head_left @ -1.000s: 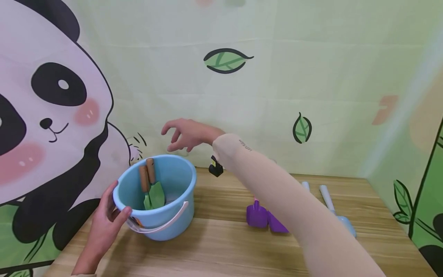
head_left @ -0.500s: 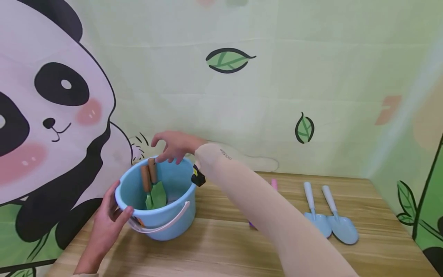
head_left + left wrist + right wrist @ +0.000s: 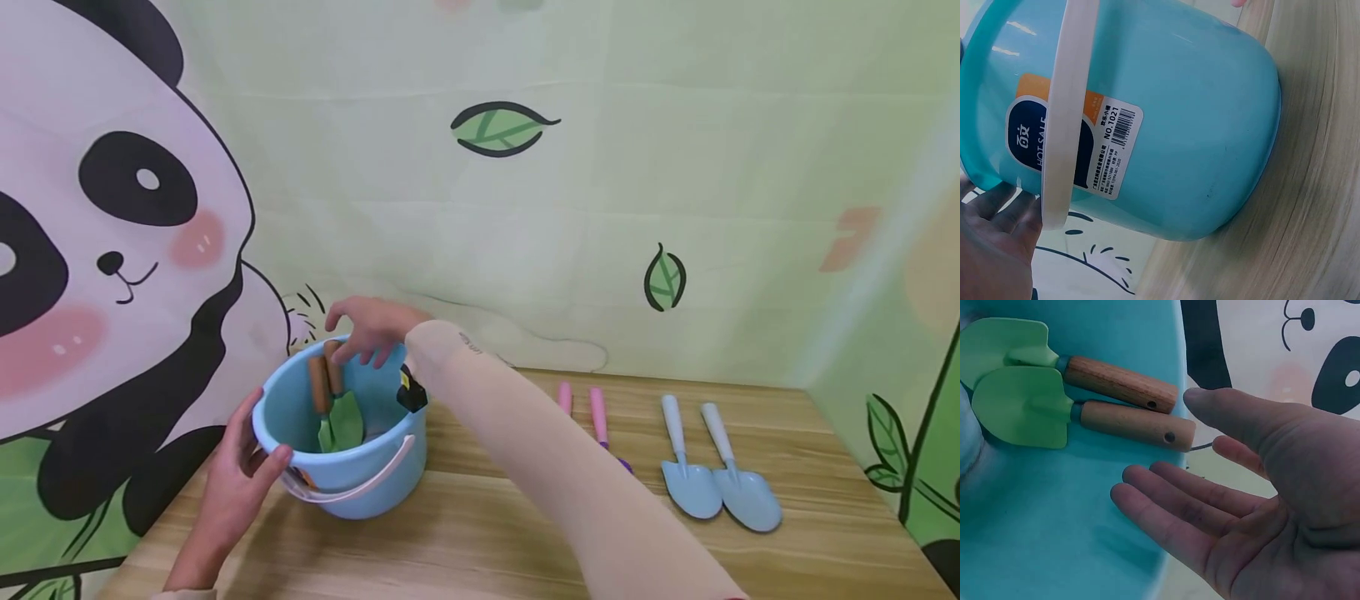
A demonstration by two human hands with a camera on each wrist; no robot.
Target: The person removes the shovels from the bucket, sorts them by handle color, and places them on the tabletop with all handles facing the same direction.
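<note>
Panda-print wall [image 3: 585, 217] behind a wood table [image 3: 465, 533]. Right hand [image 3: 375, 327] has dropped to the mouth of the bucket [image 3: 401, 475], so it's now beside the wooden handles [image 3: 1138, 427] of two green trowels [image 3: 1019, 406] leaning inside; fingers spread, thumb apart, nothing gripped yet. Left hand [image 3: 236, 482] same as a second ago, gripping the bucket's edge. Sleeve [image 3: 525, 450] has swung left, so pink handles [image 3: 598, 412] and both blue trowels [image 3: 693, 490] now show on the table

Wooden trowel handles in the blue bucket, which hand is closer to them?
Right: the right hand is just beside the wooden handles; the left hand grips the bucket's rim, farther away.
</note>
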